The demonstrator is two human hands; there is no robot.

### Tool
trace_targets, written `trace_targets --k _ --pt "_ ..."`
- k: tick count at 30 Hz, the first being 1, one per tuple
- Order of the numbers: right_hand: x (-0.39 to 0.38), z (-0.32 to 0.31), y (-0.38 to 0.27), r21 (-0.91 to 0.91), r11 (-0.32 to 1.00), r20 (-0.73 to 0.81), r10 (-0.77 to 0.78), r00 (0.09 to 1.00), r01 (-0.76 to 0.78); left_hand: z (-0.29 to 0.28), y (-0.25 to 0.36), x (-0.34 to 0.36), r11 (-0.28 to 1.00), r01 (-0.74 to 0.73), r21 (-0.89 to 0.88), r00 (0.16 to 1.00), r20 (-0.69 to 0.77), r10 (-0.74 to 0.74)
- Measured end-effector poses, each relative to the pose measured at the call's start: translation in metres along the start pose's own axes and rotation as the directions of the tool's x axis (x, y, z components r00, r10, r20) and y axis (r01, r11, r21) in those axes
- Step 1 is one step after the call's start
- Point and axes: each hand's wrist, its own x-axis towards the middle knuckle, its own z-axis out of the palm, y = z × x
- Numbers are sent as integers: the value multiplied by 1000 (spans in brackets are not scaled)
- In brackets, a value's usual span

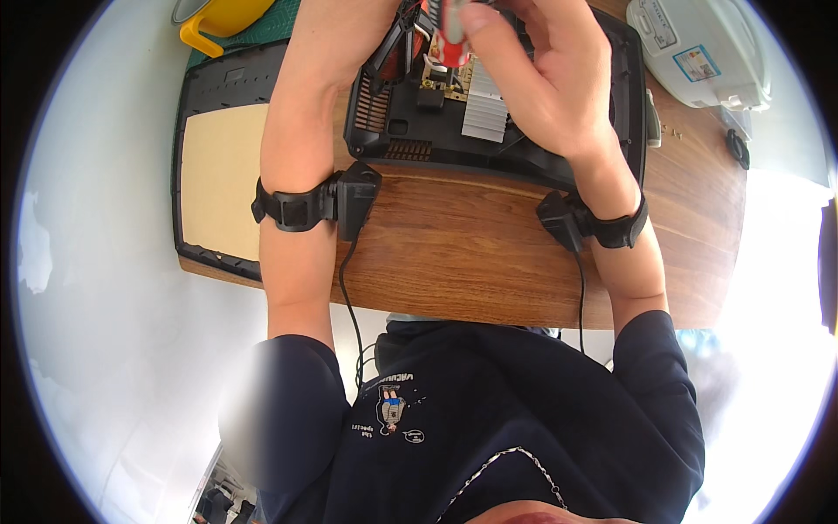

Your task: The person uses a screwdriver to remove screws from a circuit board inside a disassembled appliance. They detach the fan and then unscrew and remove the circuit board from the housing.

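Observation:
My right hand (559, 83) is closed, its thumb and fingers around a tool with a red and grey handle (453, 39), perhaps a screwdriver. The handle stands over an opened black appliance housing (532, 166). Within that housing are a circuit board (447, 83), a finned silver heat sink (485, 109) and dark wiring at the upper left. Slotted vents (374, 109) run along the housing's near left corner. My left forearm (297, 148) reaches past the housing's left side, and the left hand lies beyond the top edge of the picture.
Left of the housing lies a black-framed panel (223, 175) with a cream inner face. A yellow-handled container (214, 26) sits on a green mat (271, 31) behind it. At the far right are a white case (698, 52), small loose pieces (670, 133) and a black coil (738, 148) on the wooden table (454, 244).

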Motion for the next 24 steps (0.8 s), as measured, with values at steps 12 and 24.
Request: trace_targets --k 12,24 --pt "-4 1 -5 29 998 -15 53 999 -52 0 4 -1 997 -2 73 1000 -9 2" --pt "4 -5 -17 -95 994 94 54 994 -45 -2 -7 1 998 -54 15 999 -7 54"
